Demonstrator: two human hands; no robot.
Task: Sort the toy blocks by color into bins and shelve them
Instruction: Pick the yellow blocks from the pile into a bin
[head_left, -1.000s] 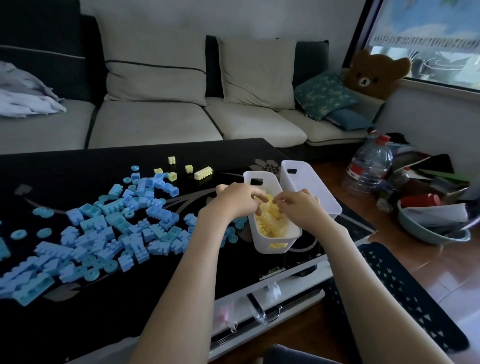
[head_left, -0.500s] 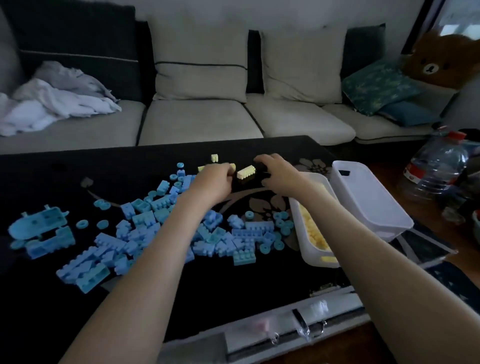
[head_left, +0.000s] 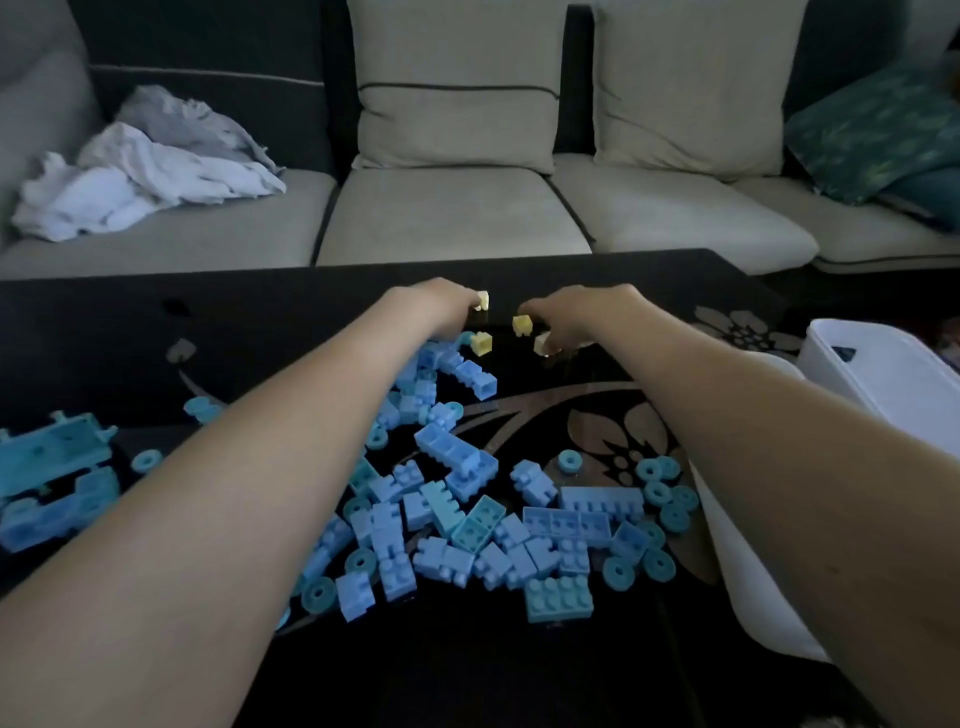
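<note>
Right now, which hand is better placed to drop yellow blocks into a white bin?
Right. The right hand grips a yellow block, and a white bin sits on its side; the left hand would likely have to cross over.

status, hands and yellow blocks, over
Left hand fingertips at small yellow block, grip unclear. Right hand curled over pale yellow block. Two loose yellow blocks between the hands. Blue blocks piled nearer, not in the way.

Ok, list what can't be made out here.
Head view:
- Left hand and right hand: fingers hidden behind knuckles, so grip on yellow blocks unclear.
- Near bin: contents hidden by right forearm.
- Far bin: cut by right edge.
</note>
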